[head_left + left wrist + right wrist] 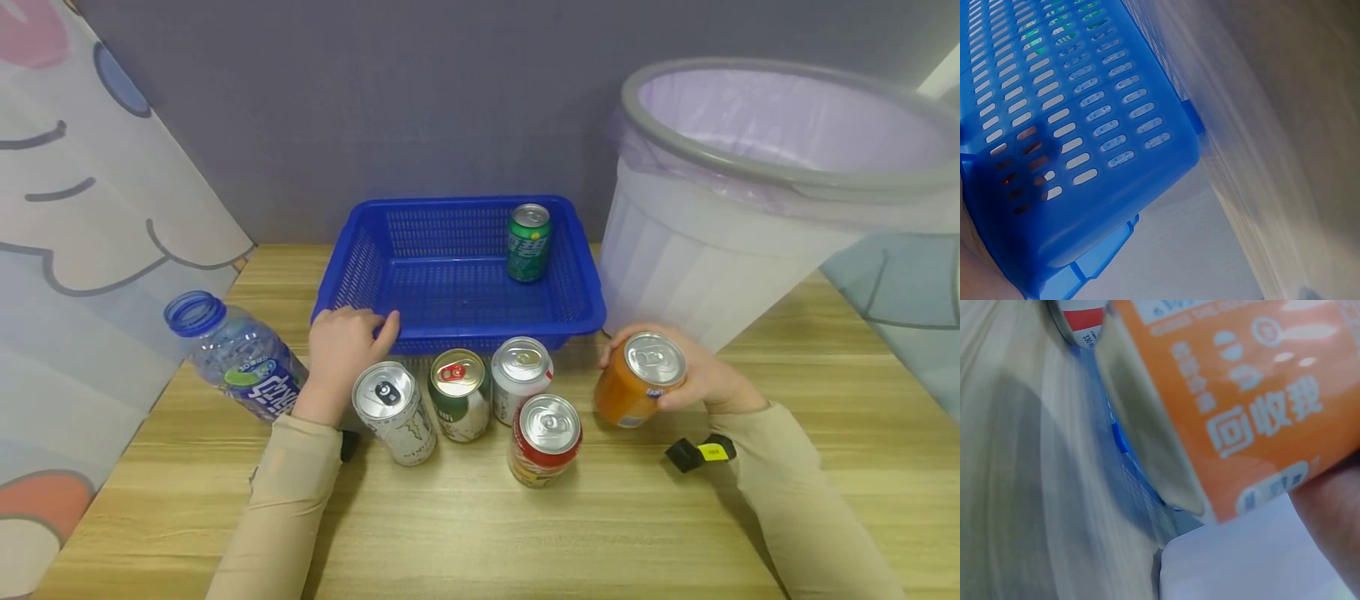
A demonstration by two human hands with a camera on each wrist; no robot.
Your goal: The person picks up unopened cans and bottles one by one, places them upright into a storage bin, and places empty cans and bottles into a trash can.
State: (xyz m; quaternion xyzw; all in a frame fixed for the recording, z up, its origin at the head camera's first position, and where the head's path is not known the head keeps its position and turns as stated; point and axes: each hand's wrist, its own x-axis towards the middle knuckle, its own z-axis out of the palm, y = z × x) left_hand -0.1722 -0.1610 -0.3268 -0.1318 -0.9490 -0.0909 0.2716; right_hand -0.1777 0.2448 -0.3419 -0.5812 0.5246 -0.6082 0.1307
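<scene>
My right hand [701, 371] grips an orange Fanta can [630, 387], its silver top facing up. In the right wrist view, the orange can [1260, 419] is tilted and its base stands clear of the wooden table. My left hand [345, 350] holds the front left corner of a blue plastic basket [480, 337]; fingers show darkly through the slots of the basket wall [1116, 119] in the left wrist view. Inside the basket, at the back right, a green can [528, 243] stands upright.
Between the hands stand a white can [401, 425], a green-and-white can [459, 404], a silver-white can [517, 383] and a red can [542, 450]. A clear plastic bottle [243, 354] without a cap is left of my left hand. A lined white bin [697, 233] rises at the right.
</scene>
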